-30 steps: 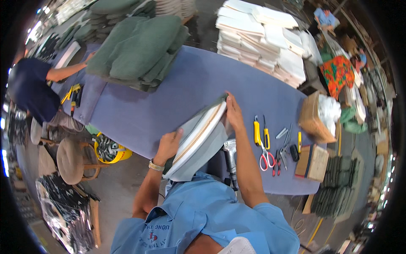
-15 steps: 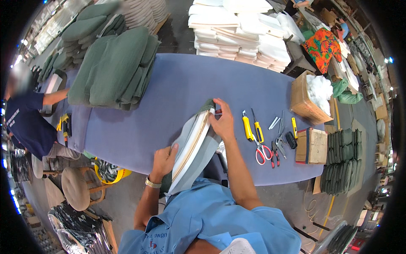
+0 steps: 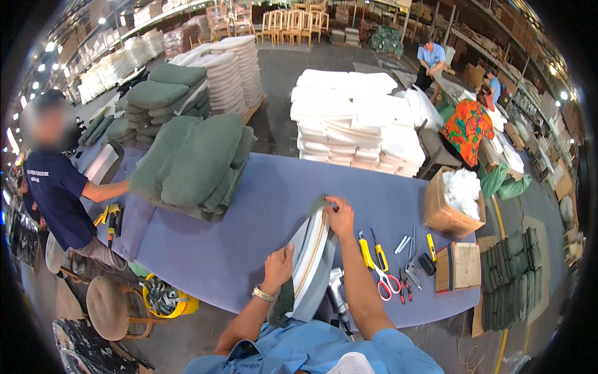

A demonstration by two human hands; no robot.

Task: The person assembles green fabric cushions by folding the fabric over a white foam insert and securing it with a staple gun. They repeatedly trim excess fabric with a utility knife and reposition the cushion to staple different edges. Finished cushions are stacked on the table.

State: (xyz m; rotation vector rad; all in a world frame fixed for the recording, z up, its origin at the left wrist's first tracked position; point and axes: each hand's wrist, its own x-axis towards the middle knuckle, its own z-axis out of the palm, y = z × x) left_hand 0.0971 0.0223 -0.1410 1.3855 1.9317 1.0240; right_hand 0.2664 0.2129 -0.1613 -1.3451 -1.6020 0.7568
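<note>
One curved, white, tan-striped cushion piece (image 3: 311, 255) with grey and dark-green fabric (image 3: 284, 300) is slanting over the near edge of the blue-grey cloth-covered table (image 3: 274, 193). The left hand (image 3: 278, 269) is pinching its left side; the right hand (image 3: 340, 218) is pinching its upper end.

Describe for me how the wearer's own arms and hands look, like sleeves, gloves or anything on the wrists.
The left hand and right hand are both ungloved. The left wrist wears what looks like a gold-toned metal wristwatch; the right wrist has nothing on it. Both forearms are bare, below the short sleeves of a light-blue fabric shirt.
</note>
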